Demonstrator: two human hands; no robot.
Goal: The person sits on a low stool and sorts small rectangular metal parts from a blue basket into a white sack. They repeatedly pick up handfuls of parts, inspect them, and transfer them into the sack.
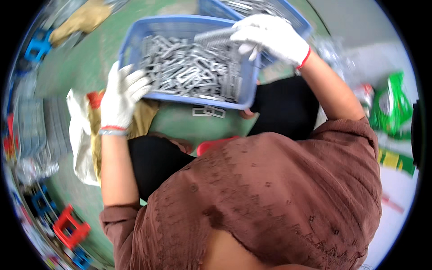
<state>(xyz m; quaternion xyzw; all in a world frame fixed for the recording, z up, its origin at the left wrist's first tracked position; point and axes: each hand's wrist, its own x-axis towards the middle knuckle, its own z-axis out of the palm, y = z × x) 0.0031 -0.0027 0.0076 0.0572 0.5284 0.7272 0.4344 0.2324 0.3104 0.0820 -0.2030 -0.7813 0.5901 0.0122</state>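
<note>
A blue plastic basket [193,98] full of loose grey rectangular metal frames [189,67] is in front of me. My left hand [121,96], in a white knit glove, is at its near left corner, with the fingers curled over the rim. Above the far right part of the basket, my gloved right hand [267,38] is closed on the end of a row of the same metal frames [215,38] set tightly side by side. Motion blurs that row slightly. More frames stand in a packed row along the basket's right wall.
Behind it is a second blue basket [299,20] with metal pieces. Two loose frames [209,111] lie on the green floor below the near rim. A white and tan sack [83,139] stands at left; a red stool [71,227] is lower left. Green packaging [390,105] lies at right.
</note>
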